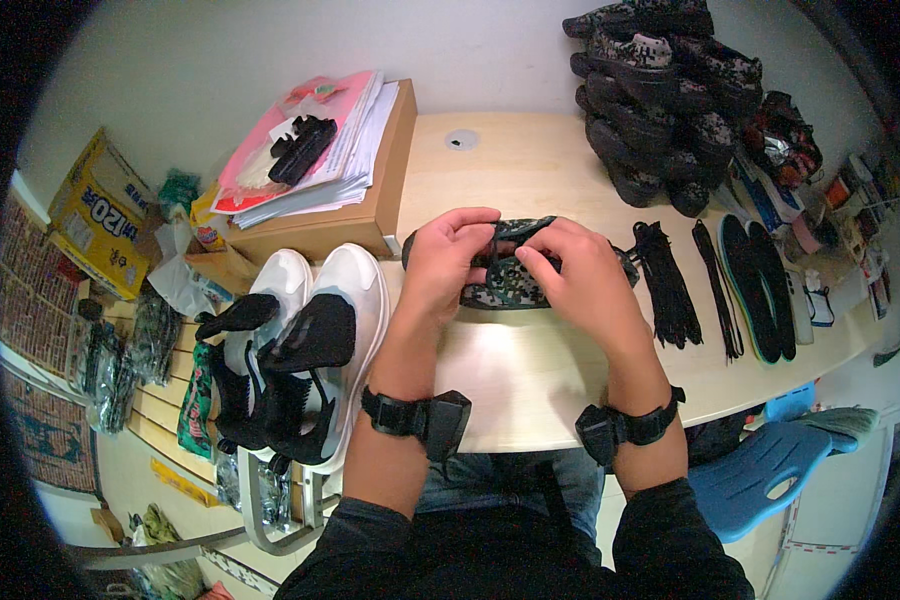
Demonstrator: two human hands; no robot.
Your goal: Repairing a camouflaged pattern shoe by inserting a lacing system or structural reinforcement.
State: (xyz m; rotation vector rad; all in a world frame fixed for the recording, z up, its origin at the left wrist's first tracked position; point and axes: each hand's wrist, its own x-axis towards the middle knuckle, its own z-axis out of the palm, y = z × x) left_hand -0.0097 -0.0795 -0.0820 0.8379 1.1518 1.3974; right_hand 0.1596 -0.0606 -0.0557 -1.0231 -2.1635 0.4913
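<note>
Head view: both hands work at a camouflage shoe (515,286) that lies sideways on the pale wooden table (510,385), in front of the person. The left hand (444,258) is half curled, its thumb and fingers gripping the shoe at the left of its opening; the right hand (582,274) is bent over from the right, fingers closed in a pinch on the shoe's upper. Just right of the shoe lies a bundle of black laces (670,290), then a thin dark lace (718,295) and dark insoles (738,285). A pile of camouflage shoes (660,110) stands at the far right. White-and-black sneakers (355,285) sit at left, near a cardboard box (320,232) bearing papers (368,150).
</note>
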